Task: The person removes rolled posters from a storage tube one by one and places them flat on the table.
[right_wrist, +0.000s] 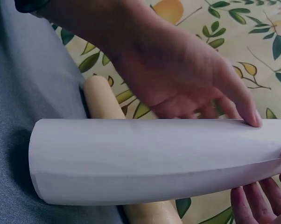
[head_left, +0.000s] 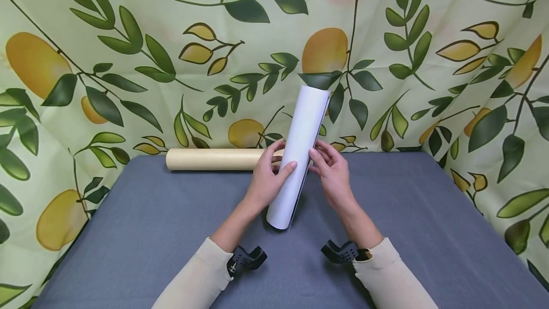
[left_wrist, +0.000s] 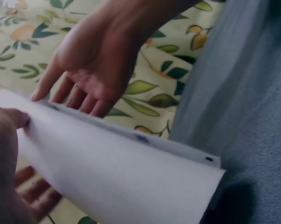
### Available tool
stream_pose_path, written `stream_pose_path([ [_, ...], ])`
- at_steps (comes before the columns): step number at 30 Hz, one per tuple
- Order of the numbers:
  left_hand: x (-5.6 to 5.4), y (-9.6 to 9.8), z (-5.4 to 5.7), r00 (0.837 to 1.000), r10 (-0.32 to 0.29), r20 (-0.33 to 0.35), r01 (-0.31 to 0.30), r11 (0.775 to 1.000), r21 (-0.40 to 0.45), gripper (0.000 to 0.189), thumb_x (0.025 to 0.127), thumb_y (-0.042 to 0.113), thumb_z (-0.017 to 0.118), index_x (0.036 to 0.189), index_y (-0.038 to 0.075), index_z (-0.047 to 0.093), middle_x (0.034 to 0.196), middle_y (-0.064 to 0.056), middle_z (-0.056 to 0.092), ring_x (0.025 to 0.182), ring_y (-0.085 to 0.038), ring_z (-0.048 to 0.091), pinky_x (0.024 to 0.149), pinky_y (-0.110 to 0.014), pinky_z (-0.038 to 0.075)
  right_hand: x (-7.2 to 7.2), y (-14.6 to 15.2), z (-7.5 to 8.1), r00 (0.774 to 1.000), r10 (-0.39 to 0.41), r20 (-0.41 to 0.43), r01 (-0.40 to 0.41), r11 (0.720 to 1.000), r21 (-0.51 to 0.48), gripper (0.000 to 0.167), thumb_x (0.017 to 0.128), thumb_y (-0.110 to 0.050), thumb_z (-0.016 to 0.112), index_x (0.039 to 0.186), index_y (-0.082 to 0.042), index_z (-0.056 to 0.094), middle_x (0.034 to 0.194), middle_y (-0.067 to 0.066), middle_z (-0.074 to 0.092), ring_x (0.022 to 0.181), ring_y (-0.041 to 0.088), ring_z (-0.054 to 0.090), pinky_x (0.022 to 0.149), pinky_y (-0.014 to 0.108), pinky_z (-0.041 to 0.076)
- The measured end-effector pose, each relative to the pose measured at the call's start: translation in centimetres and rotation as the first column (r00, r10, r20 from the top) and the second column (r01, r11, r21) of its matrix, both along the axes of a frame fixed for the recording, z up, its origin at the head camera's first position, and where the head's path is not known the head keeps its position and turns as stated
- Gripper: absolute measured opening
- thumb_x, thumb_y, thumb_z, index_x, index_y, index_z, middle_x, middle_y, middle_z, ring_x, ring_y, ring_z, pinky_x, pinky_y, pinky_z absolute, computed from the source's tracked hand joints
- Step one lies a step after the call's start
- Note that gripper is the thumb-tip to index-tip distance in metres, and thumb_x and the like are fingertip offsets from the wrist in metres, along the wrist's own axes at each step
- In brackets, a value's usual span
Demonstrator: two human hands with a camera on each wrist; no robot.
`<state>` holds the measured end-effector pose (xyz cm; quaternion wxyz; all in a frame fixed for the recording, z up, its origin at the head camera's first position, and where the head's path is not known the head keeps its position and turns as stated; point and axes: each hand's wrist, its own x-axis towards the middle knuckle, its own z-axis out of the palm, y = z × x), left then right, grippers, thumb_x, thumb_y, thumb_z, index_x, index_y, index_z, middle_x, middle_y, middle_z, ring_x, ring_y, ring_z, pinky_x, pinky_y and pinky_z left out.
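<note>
A roll of white paper [head_left: 296, 161] stands tilted over the table, its top leaning right and its lower end low over the cloth. My left hand [head_left: 270, 175] grips it from the left, thumb across the front and fingers behind. At the right side, my right hand [head_left: 332, 168] pinches the sheet's loose long edge between thumb and fingers. Small dark marks show along the inner edge of the white roll [left_wrist: 122, 158] in the left wrist view. Right fingertips [right_wrist: 245, 200] lie under the edge in the right wrist view.
A tan roll [head_left: 210, 159] lies crosswise at the table's back edge, its right end behind my left hand and the white roll. Grey-blue cloth covers the table [head_left: 171, 232]. A leaf-patterned curtain [head_left: 274, 37] hangs behind and at both sides.
</note>
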<state>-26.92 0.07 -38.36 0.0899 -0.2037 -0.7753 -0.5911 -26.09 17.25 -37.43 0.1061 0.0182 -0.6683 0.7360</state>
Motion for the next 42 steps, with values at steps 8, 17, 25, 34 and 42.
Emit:
stream_pose_path([
  [8,0.6,0.3,-0.1,0.903,0.109,-0.415,-0.205,0.959,-0.196,0.05,0.101,0.017,0.06,0.15,0.017,0.05,0.156,-0.008,0.046,0.135,-0.025,0.056,0.101,-0.043,0.055,0.3,-0.5,-0.1,0.993,-0.073,-0.095,0.078,0.996,0.05,0.042,0.1,-0.017,0.065,0.139,-0.004,0.058,0.136,0.019,0.064,0.1,0.0,0.069,0.077,0.021,0.06],
  [17,0.8,0.3,0.2,0.867,0.218,-0.448,-0.35,0.906,-0.238,0.068,0.094,0.039,0.068,0.152,0.011,0.047,0.153,-0.011,0.053,0.134,-0.028,0.059,0.097,-0.049,0.056,0.8,-0.9,0.2,0.979,-0.08,-0.186,0.098,0.991,0.091,0.037,0.1,-0.012,0.063,0.135,0.0,0.062,0.13,0.022,0.067,0.1,0.017,0.069,0.074,0.026,0.061],
  [25,0.6,-0.3,0.6,0.864,0.292,-0.41,-0.427,0.855,-0.293,0.086,0.085,0.048,0.077,0.152,0.005,0.044,0.146,-0.012,0.058,0.118,-0.031,0.067,0.084,-0.049,0.06,1.5,-1.0,0.4,0.958,-0.029,-0.284,0.102,0.964,0.245,0.036,0.102,-0.012,0.06,0.135,0.001,0.062,0.125,0.023,0.069,0.088,0.003,0.068,0.075,0.018,0.058],
  [34,0.4,-0.9,1.1,0.862,0.34,-0.375,-0.463,0.83,-0.312,0.096,0.08,0.048,0.083,0.154,0.005,0.039,0.145,-0.012,0.057,0.114,-0.032,0.068,0.083,-0.051,0.06,2.2,-1.2,1.0,0.939,0.022,-0.344,0.104,0.933,0.344,0.037,0.103,-0.013,0.058,0.137,0.001,0.061,0.126,0.02,0.07,0.098,0.02,0.072,0.079,0.018,0.059],
  [42,-0.1,-2.1,1.8,0.85,0.378,-0.366,-0.463,0.867,-0.182,0.094,0.084,0.038,0.079,0.158,0.006,0.031,0.158,-0.014,0.04,0.12,-0.033,0.063,0.086,-0.05,0.059,2.1,-0.4,1.7,0.953,0.004,-0.303,0.077,0.964,0.253,0.033,0.105,-0.012,0.053,0.133,0.004,0.063,0.116,0.026,0.071,0.086,0.001,0.069,0.074,0.023,0.061],
])
